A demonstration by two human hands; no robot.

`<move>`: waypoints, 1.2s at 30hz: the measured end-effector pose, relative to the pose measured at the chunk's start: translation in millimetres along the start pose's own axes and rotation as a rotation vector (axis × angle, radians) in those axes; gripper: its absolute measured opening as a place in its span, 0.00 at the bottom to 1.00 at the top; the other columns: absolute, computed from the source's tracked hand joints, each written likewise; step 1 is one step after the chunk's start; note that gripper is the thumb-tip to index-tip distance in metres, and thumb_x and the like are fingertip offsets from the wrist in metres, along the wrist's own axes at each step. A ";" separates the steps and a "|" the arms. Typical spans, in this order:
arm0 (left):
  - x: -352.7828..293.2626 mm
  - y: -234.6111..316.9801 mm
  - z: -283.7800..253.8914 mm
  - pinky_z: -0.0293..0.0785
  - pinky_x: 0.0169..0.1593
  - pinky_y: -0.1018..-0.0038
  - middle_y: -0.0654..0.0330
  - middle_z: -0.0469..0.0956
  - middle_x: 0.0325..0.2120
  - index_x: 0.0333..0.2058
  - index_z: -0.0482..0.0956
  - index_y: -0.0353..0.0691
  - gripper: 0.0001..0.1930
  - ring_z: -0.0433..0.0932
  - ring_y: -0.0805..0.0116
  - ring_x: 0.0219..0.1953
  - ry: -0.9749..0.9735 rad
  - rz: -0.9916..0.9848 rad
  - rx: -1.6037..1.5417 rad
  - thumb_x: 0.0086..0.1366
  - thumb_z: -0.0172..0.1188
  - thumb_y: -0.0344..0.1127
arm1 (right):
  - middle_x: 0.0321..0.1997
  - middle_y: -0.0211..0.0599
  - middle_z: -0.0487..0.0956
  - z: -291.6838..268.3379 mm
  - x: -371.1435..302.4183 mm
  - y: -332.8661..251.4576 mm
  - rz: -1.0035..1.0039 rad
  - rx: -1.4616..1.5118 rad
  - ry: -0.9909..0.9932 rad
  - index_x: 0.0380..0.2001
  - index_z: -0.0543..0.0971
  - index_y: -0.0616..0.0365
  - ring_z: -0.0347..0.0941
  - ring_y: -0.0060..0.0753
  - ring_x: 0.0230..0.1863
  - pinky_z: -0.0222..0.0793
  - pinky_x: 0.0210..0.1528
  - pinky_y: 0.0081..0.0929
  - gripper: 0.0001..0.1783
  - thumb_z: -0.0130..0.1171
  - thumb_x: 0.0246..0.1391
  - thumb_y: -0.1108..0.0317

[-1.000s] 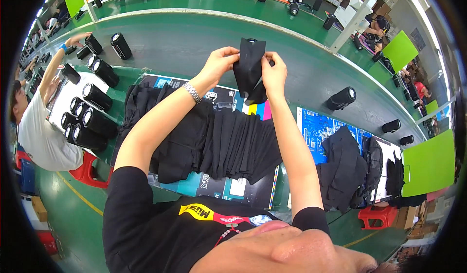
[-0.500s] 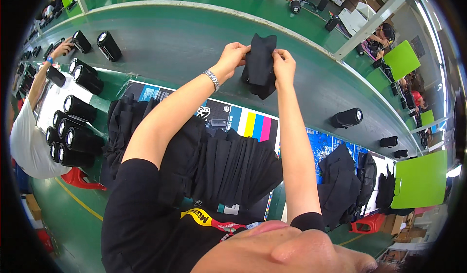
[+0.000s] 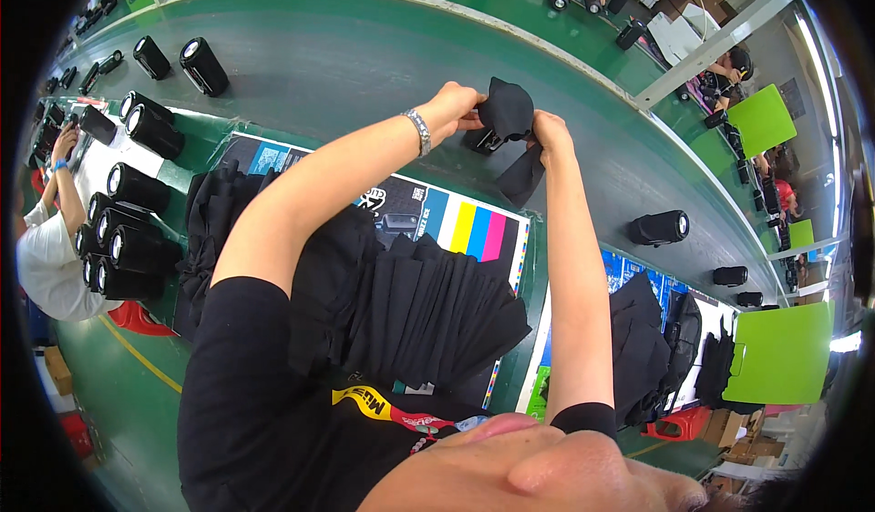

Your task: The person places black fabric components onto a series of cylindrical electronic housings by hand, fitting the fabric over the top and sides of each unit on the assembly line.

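Over the conveyor belt, my left hand (image 3: 456,111) and my right hand (image 3: 550,135) hold a black cloth pouch (image 3: 507,107) between them. The left fingers pinch its left side and the right fingers close on its right edge. Its upper part bulges round, and a loose flap (image 3: 523,176) hangs below my right hand. Just under the left fingers shows part of a dark cylindrical object (image 3: 480,141); whether it is inside the pouch or behind it I cannot tell. Nearer to me, a fanned stack of black pouches (image 3: 437,311) lies on the printed sheet.
Black cylindrical speakers (image 3: 137,243) stand grouped at the left, others on the belt (image 3: 346,65), one (image 3: 658,227) to the right. More black cloth (image 3: 638,343) lies at the right by a green panel (image 3: 782,352). A co-worker's hand (image 3: 66,143) is at far left.
The pouch was hanging flat and long; now its top is rounded and bunched. Both my hands have come slightly down and to the right. The co-worker's arm at left has drawn back from the belt.
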State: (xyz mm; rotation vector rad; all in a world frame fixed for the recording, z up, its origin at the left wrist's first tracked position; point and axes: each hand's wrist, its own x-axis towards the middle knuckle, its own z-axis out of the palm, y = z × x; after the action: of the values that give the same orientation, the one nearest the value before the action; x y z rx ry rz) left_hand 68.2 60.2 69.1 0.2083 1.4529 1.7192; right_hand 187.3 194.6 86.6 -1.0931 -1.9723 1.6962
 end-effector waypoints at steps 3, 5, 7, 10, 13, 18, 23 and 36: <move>5.3 14.9 10.9 0.71 0.37 0.77 0.62 0.77 0.34 0.37 0.77 0.37 0.13 0.74 0.74 0.35 -0.083 -0.044 0.318 0.61 0.58 0.42 | 0.20 0.40 0.78 -25.9 17.0 17.1 -0.066 -0.240 0.052 0.25 0.81 0.64 0.73 0.29 0.20 0.65 0.23 0.27 0.10 0.50 0.45 0.72; 21.6 21.0 3.2 0.73 0.37 0.75 0.61 0.78 0.33 0.36 0.77 0.37 0.13 0.76 0.72 0.35 0.020 -0.129 0.212 0.62 0.58 0.42 | 0.20 0.41 0.78 -9.9 13.3 11.1 -0.056 -0.270 0.043 0.24 0.81 0.64 0.75 0.30 0.22 0.67 0.26 0.27 0.10 0.51 0.44 0.72; 31.4 19.0 16.2 0.74 0.38 0.74 0.60 0.78 0.32 0.36 0.77 0.36 0.13 0.77 0.71 0.34 -0.139 -0.121 0.089 0.62 0.58 0.42 | 0.20 0.41 0.79 -8.2 10.5 6.8 -0.044 -0.299 0.052 0.23 0.81 0.65 0.77 0.31 0.23 0.69 0.29 0.27 0.10 0.51 0.43 0.71; 40.7 11.1 35.6 0.75 0.40 0.72 0.58 0.79 0.31 0.36 0.77 0.35 0.14 0.78 0.70 0.33 -0.332 -0.067 -0.029 0.62 0.58 0.41 | 0.21 0.42 0.80 -16.0 13.9 6.1 -0.041 -0.447 0.077 0.22 0.81 0.64 0.79 0.33 0.24 0.71 0.33 0.27 0.11 0.52 0.43 0.69; 42.7 -10.6 40.0 0.75 0.40 0.74 0.58 0.80 0.32 0.35 0.77 0.35 0.12 0.78 0.71 0.33 -0.343 0.003 -0.035 0.63 0.57 0.39 | 0.20 0.42 0.80 -31.8 17.0 15.2 -0.010 -0.468 0.061 0.23 0.82 0.63 0.79 0.33 0.25 0.71 0.34 0.27 0.12 0.53 0.43 0.66; 76.1 -48.2 18.3 0.72 0.37 0.74 0.57 0.80 0.30 0.41 0.78 0.42 0.10 0.78 0.68 0.32 -0.209 0.390 0.585 0.65 0.50 0.36 | 0.28 0.43 0.82 -32.8 16.6 29.5 0.004 -0.632 0.097 0.28 0.83 0.55 0.80 0.41 0.36 0.72 0.42 0.33 0.12 0.53 0.44 0.65; 111.9 -78.2 9.6 0.59 0.59 0.55 0.57 0.74 0.51 0.53 0.72 0.45 0.17 0.66 0.57 0.59 -0.104 0.811 1.027 0.68 0.45 0.41 | 0.39 0.48 0.81 -34.2 19.5 48.2 0.000 -0.664 0.147 0.33 0.84 0.51 0.76 0.51 0.45 0.70 0.49 0.39 0.14 0.53 0.44 0.64; 128.7 -91.6 -1.8 0.49 0.65 0.59 0.59 0.70 0.56 0.44 0.81 0.46 0.19 0.61 0.63 0.63 0.058 0.902 0.644 0.64 0.52 0.51 | 0.25 0.37 0.82 -24.6 12.2 43.7 0.012 -0.733 0.003 0.31 0.83 0.50 0.81 0.33 0.31 0.72 0.42 0.31 0.10 0.53 0.47 0.65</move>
State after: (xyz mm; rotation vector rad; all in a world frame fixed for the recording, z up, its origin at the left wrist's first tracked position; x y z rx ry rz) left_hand 31.9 143.3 -60.3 1.3316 2.1030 1.8290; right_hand 210.6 220.7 48.7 -1.3089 -2.6683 0.9593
